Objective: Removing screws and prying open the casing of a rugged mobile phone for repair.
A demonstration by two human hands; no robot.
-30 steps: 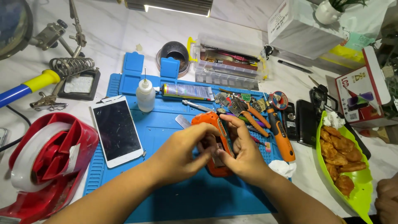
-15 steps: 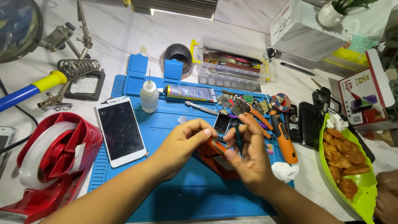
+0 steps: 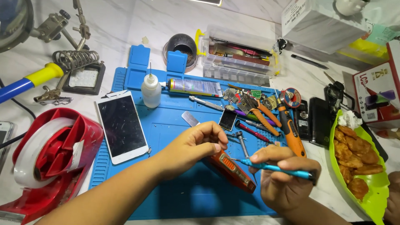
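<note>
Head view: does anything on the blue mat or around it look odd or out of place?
One thing: a green leaf-shaped plate of fried snacks with a crumpled white tissue sits at the bench's right edge, close beside the black phones and hand tools. Food next to open electronics looks out of place. Nothing appears spilled.

Your view is evenly and brightly lit from overhead; a lamp strip glows at the top edge. The white marble tabletop (image 3: pixel 125 25) reflects soft glare. Your hands cast short, diffuse shadows onto the blue work mat (image 3: pixel 166 196). Focus is sharp at the centre. Expect wide-angle bending at the frame borders, where the red tape dispenser (image 3: pixel 50 154) looks stretched.
</note>
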